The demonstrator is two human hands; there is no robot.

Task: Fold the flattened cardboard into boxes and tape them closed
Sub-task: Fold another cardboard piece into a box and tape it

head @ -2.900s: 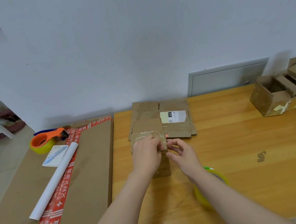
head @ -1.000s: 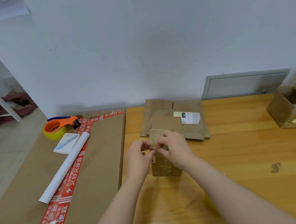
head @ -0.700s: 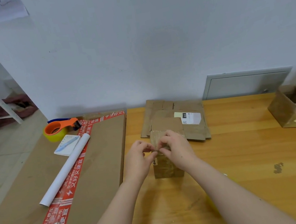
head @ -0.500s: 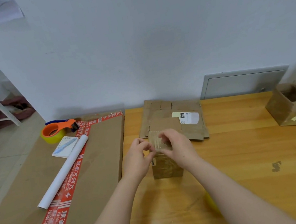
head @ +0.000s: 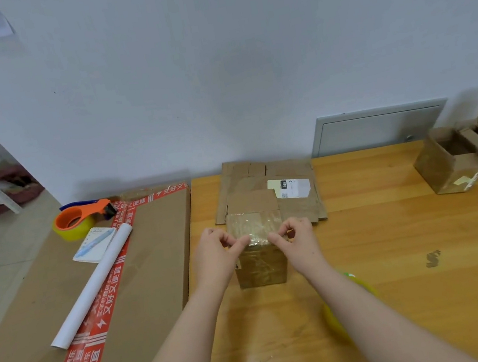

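Before us the box (head: pixel 261 267) stands on the tabletop (head: pixel 399 265), flat cardboard (head: pixel 297 207) behind it, open boxes (head: pixel 458 162) far right, dispenser (head: pixel 77 220) on the carton (head: pixel 155 255) left.

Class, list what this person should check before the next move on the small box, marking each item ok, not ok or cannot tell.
1. Box upright on table: ok.
2. Tape covers box top: ok.
3. Tape smoothed down the front: cannot tell.
4. Left hand and right hand at top front edge: ok.
5. Tape roll near right forearm: ok.
6. Flat cardboard lies behind box: ok.
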